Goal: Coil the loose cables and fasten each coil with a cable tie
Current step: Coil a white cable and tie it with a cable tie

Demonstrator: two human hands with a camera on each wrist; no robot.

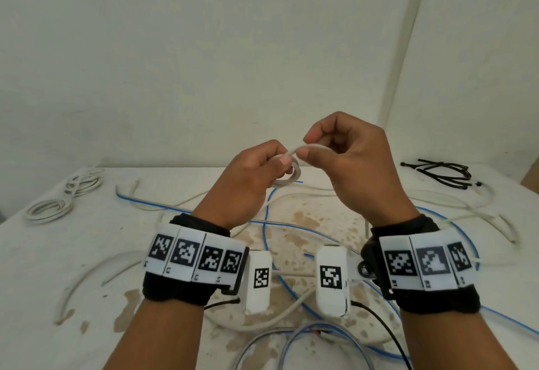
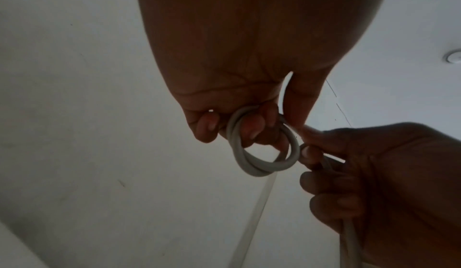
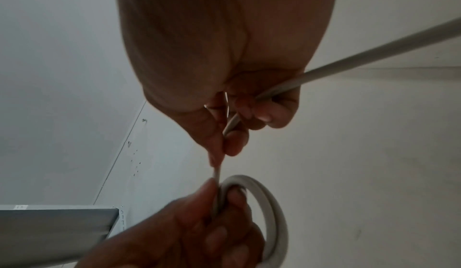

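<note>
1. Both hands were raised above the table (image 1: 87,253), close together at mid-frame in the head view.
2. Left hand (image 1: 248,183) had its fingers curled round a small coil (image 1: 287,178) of white cable; two or so turns showed in the left wrist view, where fingertips (image 2: 254,128) poked through the ring.
3. Right hand (image 1: 347,162) pinched the same white cable between thumb and forefinger just right of the coil, its other fingers curled. In the right wrist view the free length of cable (image 3: 361,61) ran out past the palm to the upper right.
4. The two hands nearly touched at the thumbs; a short run of cable bridged them.
5. Left of the coil, near the table's far left corner, lay finished white coils (image 1: 49,209), one behind the other.
6. Right of the coil, at the far right edge, a bundle of black cable ties (image 1: 443,173) lay on the table.
7. Below the coil, loose white cables (image 1: 306,194) and thin blue cables (image 1: 265,235) sprawled over the stained table top, crossing one another.
8. Marker-printed bands (image 1: 192,256) wrapped both wrists.
</note>
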